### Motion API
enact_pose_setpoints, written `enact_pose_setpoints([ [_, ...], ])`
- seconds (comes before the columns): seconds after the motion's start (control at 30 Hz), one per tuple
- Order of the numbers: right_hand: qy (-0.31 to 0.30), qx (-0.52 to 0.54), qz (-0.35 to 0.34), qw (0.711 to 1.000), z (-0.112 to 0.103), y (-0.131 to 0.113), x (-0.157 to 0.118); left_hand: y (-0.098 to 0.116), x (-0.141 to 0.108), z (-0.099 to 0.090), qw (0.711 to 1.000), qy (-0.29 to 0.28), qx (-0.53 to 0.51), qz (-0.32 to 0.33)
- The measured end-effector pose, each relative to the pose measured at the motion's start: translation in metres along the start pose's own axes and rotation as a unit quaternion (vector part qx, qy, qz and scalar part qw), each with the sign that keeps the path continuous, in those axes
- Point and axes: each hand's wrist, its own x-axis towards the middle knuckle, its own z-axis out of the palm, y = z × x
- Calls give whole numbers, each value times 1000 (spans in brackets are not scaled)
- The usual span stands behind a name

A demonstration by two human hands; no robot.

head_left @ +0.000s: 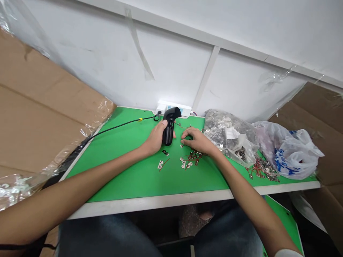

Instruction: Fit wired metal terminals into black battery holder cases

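My left hand (157, 137) is wrapped round a black handheld tool (168, 132) that stands upright above the green tabletop (128, 178). To the right of it, my right hand (197, 140) hovers low with thumb and fingers curved toward each other; a small metal part (182, 145) lies just under the fingertips. Whether anything is pinched there is too small to tell. Small metal parts with red wires (195, 155) lie in a loose pile below my right hand. White parts with a red wire (160, 164) and small dark pieces (165, 152) lie below my left hand.
A white power strip (184, 110) sits against the wall, with a black cable (120, 124) running left. On the right are a clear bag of parts (219, 128), a white-and-blue plastic bag (294, 153) and a heap of wired parts (264, 169). Cardboard (48, 107) stands left.
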Motion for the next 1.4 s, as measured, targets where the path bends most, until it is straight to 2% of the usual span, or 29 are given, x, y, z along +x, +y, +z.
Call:
enact_pose_setpoints([
  [0.17,9,5,-10,1000,-2,-2,-1,1,-1,0,1000,-7,11,2],
  [0.43,-9,14,-18,1000,-4,0,5,5,2,2,1000,6,2,-14],
  [0.73,5,13,-24,1000,0,2,3,3,3,1,999,-13,28,8],
  [1.0,27,29,-51,998,0,1,1,11,1,7,1000,5,2,-30],
  [1.4,38,54,-34,997,4,1,3,6,1,0,996,-19,92,-10],
])
